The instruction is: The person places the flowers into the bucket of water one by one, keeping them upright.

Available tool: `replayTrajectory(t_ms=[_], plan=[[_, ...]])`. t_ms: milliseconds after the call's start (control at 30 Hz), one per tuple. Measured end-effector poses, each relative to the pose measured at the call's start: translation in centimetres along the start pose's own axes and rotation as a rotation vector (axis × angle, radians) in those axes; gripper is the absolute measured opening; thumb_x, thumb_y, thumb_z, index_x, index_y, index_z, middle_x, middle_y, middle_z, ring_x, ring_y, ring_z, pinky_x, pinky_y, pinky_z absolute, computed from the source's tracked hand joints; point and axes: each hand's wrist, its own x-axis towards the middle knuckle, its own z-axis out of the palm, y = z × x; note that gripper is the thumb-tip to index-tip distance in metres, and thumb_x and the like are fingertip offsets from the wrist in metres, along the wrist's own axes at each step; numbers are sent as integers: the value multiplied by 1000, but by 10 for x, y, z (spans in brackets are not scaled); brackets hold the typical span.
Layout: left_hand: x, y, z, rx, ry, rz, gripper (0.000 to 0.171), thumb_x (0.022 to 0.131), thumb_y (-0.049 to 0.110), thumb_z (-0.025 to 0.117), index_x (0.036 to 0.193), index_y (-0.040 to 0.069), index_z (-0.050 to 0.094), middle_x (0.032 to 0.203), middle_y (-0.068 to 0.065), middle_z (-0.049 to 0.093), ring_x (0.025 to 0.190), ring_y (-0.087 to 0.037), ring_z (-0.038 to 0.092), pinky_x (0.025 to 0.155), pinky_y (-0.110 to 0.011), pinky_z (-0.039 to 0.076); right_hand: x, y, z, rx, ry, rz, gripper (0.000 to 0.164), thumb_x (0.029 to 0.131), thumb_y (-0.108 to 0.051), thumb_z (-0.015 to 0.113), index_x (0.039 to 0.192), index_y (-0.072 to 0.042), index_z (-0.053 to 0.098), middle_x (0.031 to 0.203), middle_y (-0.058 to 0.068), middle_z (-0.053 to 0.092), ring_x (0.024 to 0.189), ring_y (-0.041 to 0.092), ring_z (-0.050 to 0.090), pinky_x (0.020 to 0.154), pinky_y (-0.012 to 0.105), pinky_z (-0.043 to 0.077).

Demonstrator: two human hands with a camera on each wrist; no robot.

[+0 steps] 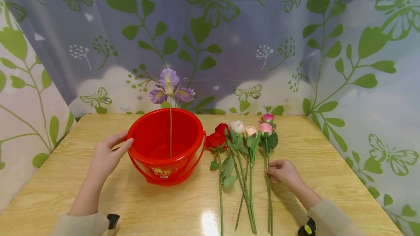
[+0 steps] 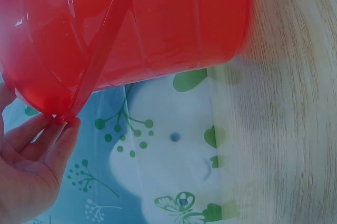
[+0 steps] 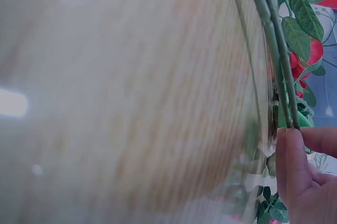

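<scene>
A red plastic bucket [image 1: 164, 170] with its handle hanging down stands on the table. My left hand [image 1: 106, 156] holds the bucket's left rim, thumb and fingers at the edge; in the left wrist view its fingertips meet at the handle joint. One purple iris [image 1: 170, 86] stands upright in the bucket, its stem against the front wall. Right of the bucket, my right hand [image 1: 287, 173] pinches green stems [image 3: 281, 66] of the pink roses [image 1: 266, 128], which lie on the table. The rose heads point toward the back.
Red roses [image 1: 218, 137], a white rose [image 1: 237, 126] and a peach rose [image 1: 251, 131] lie between the bucket and my right hand, stems toward me. A green closed bud [image 1: 255, 148] lies among them. A patterned curtain [image 1: 229, 65] hangs behind the wooden table [image 1: 157, 210].
</scene>
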Motion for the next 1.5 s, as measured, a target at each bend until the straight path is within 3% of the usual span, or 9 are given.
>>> replayTrajectory(t_ms=[333, 900, 1267, 1500], plan=[[1, -1, 0, 4, -2, 1, 42, 87, 25, 57, 117, -5, 54, 111, -19, 57, 103, -30, 51, 77, -37, 46, 2, 2, -3, 43, -13, 5, 27, 83, 2, 55, 103, 20, 49, 81, 13, 60, 69, 16, 59, 62, 32, 54], [0, -2, 0, 3, -15, -10, 43, 87, 24, 57, 119, -3, 53, 114, -20, 55, 105, -31, 50, 78, -39, 46, -4, -9, -9, 82, -29, -23, 30, 84, 3, 54, 107, 20, 46, 86, 13, 58, 75, 19, 60, 69, 38, 53], [1, -4, 0, -4, -18, -17, 44, 87, 26, 57, 120, -3, 53, 114, -19, 55, 106, -30, 49, 79, -38, 46, -9, -24, -17, 92, -17, -60, 35, 84, 1, 55, 112, 19, 44, 85, 9, 58, 78, 19, 61, 67, 29, 54], [0, -5, 0, -9, -11, -8, 43, 86, 24, 58, 120, -3, 53, 114, -19, 55, 105, -31, 50, 78, -39, 46, -12, -35, -27, 117, -6, -76, 40, 85, -5, 56, 116, 17, 42, 90, 10, 57, 79, 13, 60, 71, 29, 53]])
